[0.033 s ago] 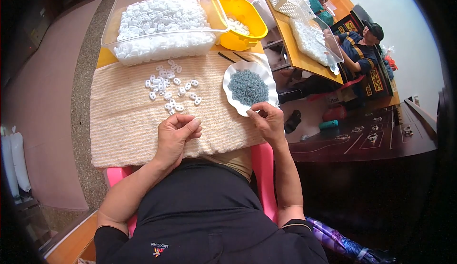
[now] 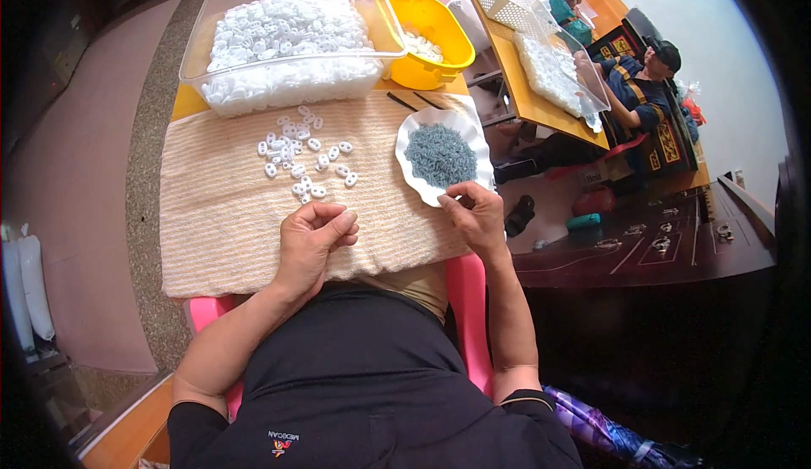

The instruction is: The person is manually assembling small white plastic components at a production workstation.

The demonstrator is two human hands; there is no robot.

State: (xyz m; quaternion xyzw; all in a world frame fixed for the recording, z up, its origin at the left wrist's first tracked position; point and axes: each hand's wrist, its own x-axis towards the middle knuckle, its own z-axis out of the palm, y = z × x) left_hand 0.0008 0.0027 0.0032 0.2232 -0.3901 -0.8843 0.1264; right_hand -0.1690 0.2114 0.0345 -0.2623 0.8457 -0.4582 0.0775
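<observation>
Resting at lower centre of the frame on a cream knitted cloth (image 2: 228, 215) that covers the counter (image 2: 182, 101), the left hand (image 2: 312, 241) is curled with its fingertips pressed together; whether it pinches a piece I cannot tell. Just above it lies a loose scatter of small white plastic links (image 2: 304, 152), which look light, stiff and smooth, best nipped by their edges between thumb and forefinger. Further up, a clear plastic bin (image 2: 287, 38) is heaped with the same white links, and right of it stands a yellow bowl (image 2: 427, 34). Right of centre, a white scalloped plate (image 2: 486, 156) holds a mound of tiny grey-blue pieces (image 2: 439, 152), likely slippery and easily spilled. The right hand (image 2: 475, 215) touches the plate's lower rim, fingertips closed together as if pinching something too small to see. No label shows on these containers.
</observation>
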